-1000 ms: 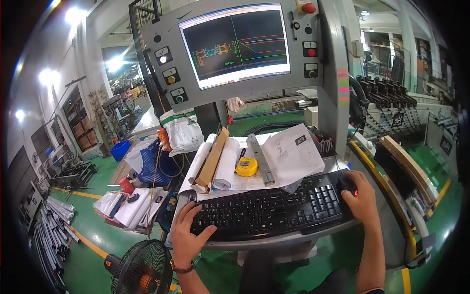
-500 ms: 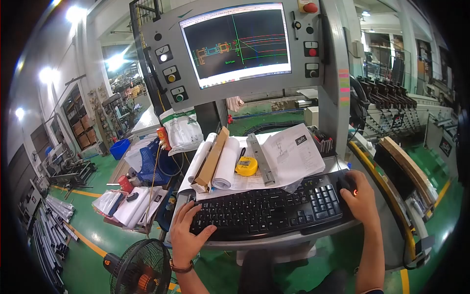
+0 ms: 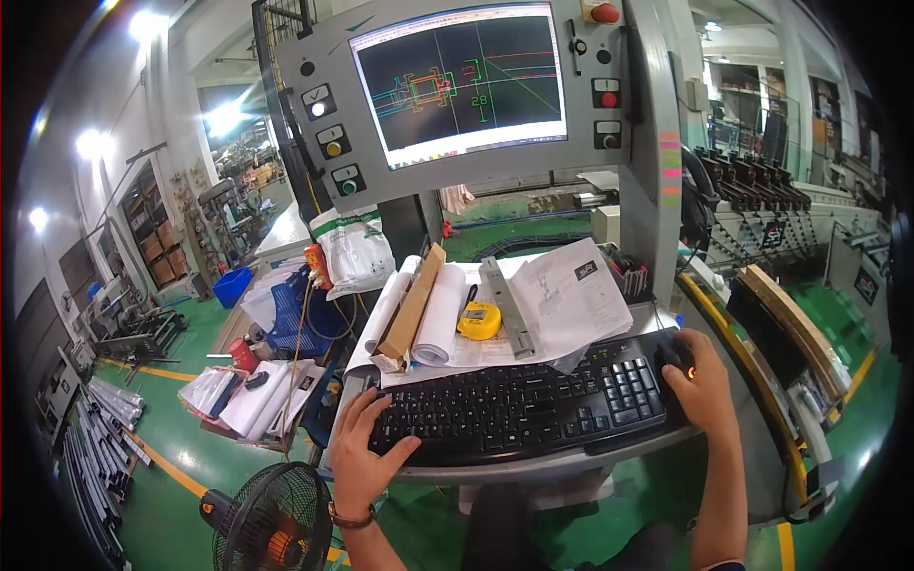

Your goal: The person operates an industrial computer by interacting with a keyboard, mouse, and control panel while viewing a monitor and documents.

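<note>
The surface [image 3: 533,467] has a black keyboard [image 3: 505,404] along its front edge. The left hand [image 3: 367,462] rests at the keyboard's left end, near the front left corner of the surface; its grip is spread, the thumb well apart from the fingers. The right hand [image 3: 703,385] is by the right edge, its grip curled over a dark mouse [image 3: 670,355], with a small orange-red glow near the thumb. The mouse sits just beside the keyboard's number pad. Behind the keyboard, toward the rear edge, lie rolled papers [image 3: 441,324], a brown cardboard strip [image 3: 415,306], a yellow tape measure [image 3: 479,322], a metal bar [image 3: 508,309] and a printed sheet [image 3: 571,300]. Beyond the rear edge, a screen [image 3: 462,95] shows coloured line drawings on black and a green "28"
</note>
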`<state>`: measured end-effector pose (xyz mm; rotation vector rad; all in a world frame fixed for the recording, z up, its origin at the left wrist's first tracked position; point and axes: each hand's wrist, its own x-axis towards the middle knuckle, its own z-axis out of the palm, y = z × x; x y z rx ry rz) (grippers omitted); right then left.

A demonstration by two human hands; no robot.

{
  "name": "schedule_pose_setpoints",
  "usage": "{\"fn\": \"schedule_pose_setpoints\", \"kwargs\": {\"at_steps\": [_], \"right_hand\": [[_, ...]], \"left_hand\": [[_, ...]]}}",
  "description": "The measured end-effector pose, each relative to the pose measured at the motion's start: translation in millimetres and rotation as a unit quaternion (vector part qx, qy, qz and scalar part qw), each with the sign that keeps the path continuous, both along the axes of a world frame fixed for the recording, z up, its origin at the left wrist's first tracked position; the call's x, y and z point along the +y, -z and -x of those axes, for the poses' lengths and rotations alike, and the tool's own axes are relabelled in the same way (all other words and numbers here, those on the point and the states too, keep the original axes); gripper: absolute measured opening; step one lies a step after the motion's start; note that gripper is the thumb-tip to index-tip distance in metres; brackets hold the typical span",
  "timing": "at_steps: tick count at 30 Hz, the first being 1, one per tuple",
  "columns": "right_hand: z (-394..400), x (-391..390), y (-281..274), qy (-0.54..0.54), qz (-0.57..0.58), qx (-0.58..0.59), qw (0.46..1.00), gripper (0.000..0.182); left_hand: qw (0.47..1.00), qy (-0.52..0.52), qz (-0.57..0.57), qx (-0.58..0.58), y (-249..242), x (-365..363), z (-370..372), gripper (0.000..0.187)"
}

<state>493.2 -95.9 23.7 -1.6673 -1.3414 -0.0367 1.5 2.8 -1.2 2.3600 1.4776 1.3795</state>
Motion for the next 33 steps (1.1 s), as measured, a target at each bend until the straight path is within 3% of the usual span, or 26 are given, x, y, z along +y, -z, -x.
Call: {"fn": "schedule_pose_setpoints", "kwargs": {"at_steps": [15,24,33], "right_hand": [[-13,7,13,-0.007,-0.001,-0.028,1.0,0.055],[-11,6,12,-0.006,-0.002,-0.041,0.999,0.055],[-10,5,11,-0.014,-0.007,-0.051,0.999,0.056]], "left_hand": [[0.999,0.028,-0.014,0.026,-6,-1,1,0.08],[0.998,0.04,-0.015,0.036,-5,-1,4,0.065],[0.999,0.045,0.015,-0.006,-7,-3,3,0.063]]}}
